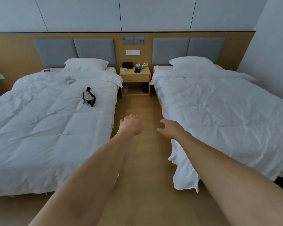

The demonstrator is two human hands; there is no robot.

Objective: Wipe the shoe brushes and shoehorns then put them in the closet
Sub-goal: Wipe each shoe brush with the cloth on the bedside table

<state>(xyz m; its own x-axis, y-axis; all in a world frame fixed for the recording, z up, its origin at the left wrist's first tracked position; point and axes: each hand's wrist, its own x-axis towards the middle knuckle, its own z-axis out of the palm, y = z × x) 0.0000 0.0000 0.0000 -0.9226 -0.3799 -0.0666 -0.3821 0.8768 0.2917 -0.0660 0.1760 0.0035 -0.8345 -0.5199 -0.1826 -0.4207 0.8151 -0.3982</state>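
Both of my arms stretch forward over the wooden floor between two beds. My left hand (131,124) hangs with loosely curled fingers and holds nothing. My right hand (169,128) is spread, fingers relaxed, also empty. Far ahead, on the wooden nightstand (135,75), lie a dark brush-like object (137,69) and white handled items (141,65); they are too small to identify surely. No closet is in view.
A left bed (44,128) carries a black-and-white pouch (89,97) and a coiled white cable (69,81). The right bed (227,115) has its duvet hanging toward the aisle. A black box (127,65) sits on the nightstand, and items stand in its lower shelf.
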